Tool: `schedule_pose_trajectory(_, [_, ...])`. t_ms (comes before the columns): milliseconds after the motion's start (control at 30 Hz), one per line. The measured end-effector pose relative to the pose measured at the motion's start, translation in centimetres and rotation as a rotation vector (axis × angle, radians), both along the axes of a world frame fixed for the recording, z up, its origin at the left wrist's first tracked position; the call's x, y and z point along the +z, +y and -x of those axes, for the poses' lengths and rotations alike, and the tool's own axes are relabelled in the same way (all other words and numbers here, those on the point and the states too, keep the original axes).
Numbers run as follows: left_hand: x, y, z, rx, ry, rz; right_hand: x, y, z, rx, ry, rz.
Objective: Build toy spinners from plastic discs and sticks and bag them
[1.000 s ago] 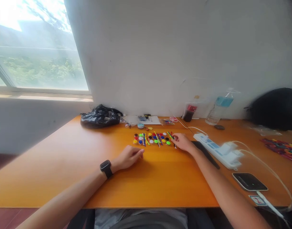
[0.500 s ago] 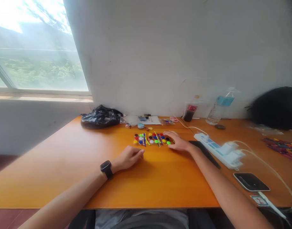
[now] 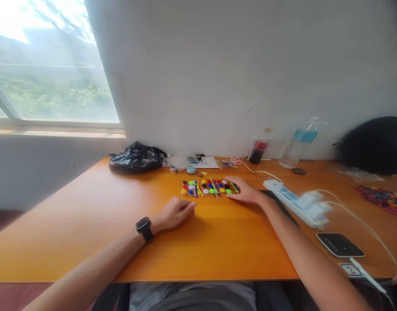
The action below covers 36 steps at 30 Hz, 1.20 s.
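Several small round discs [image 3: 204, 186] in red, yellow, green, blue, black and white lie in short columns on the wooden table. Groups of thin coloured plastic sticks [image 3: 214, 188] lie between these columns. Around the right end of the row curves my right hand [image 3: 245, 191], open, with its thumb apart from its fingers. A few sticks [image 3: 235, 187] show beside the last column, within that hand's curve. My left hand [image 3: 175, 212] rests on the table in front of the row, fingers curled closed and nothing visible in them. A black watch is on the left wrist.
A black plastic bag [image 3: 136, 158] and papers [image 3: 207, 163] lie along the wall. Further right are a cola bottle [image 3: 258, 151], a water bottle [image 3: 294, 149], a white power strip [image 3: 291, 201] with cables, a phone-like device [image 3: 340, 245] and a dark bag [image 3: 373, 144].
My right hand has shifted slightly right, off the last column of discs, and the sticks beside it show more clearly. My left hand has stayed in place.
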State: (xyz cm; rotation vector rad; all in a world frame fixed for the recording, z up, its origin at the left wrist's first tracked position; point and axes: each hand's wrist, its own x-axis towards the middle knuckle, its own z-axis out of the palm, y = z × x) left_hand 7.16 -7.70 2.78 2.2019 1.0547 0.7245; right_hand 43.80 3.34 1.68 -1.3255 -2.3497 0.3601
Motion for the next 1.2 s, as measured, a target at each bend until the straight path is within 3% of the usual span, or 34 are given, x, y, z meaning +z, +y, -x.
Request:
schedule_pose_trajectory(400, [0.0, -0.1, 0.0, 0.01, -0.008, 0.011, 0.1, 0.0, -0.5, -0.032, 0.03, -0.002])
schedule_pose_trajectory(533, [0.0, 0.0, 0.1, 0.003, -0.007, 0.015, -1.1, 0.4, -1.4, -0.183, -0.002, 0.077])
schedule_pose_trajectory(667, [-0.1, 0.0, 0.1, 0.001, -0.002, 0.004, -2.6, 0.9, -1.7, -0.183, -0.016, 0.111])
schedule_pose_trajectory(933, [0.0, 0.0, 0.0, 0.008, 0.007, 0.003, -2.8, 0.7, 0.1, -0.268, -0.014, 0.227])
schedule_pose_trajectory(1200, [0.0, 0.0, 0.1, -0.005, -0.003, -0.002, -3.7, 0.2, 3.3, -0.356, 0.089, 0.181])
